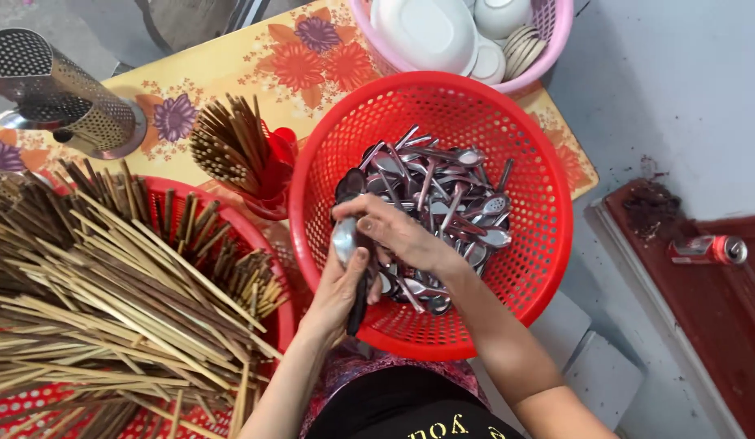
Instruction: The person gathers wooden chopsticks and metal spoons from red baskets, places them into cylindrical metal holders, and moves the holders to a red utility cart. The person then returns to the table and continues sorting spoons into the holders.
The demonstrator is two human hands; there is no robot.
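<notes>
Closed around a bunch of metal spoons point(351, 252), the left hand point(338, 294) grips them upright, bowls up and handles down past the palm, with the thumb pressed on the front spoon's bowl. Its forearm rises from the bottom of the view, wrist slightly bent toward the red basket point(548, 195). The right hand point(390, 232) comes in from the lower right, forearm angled across the basket's near rim, fingers curled narrowly over the tops of the held spoons and touching them; whether it pinches one of them cannot be told.

The held bunch sits just over the basket's near left wall. Inside the basket lies a loose heap of more spoons point(446, 203), shiny steel, crossing at all angles.

To the left, a large pile of chopsticks point(101, 301), pale and dark brown, spreads over a red tray point(272, 325). Behind it a small red cup point(276, 175) holds a bundle of dark chopsticks standing on end. A perforated steel holder point(60, 93) lies tilted on the flowered tablecloth point(256, 57). Beyond the basket, a pink basket point(548, 49) holds white bowls point(426, 32). At far right a can point(711, 249) lies on a dark red ledge.
</notes>
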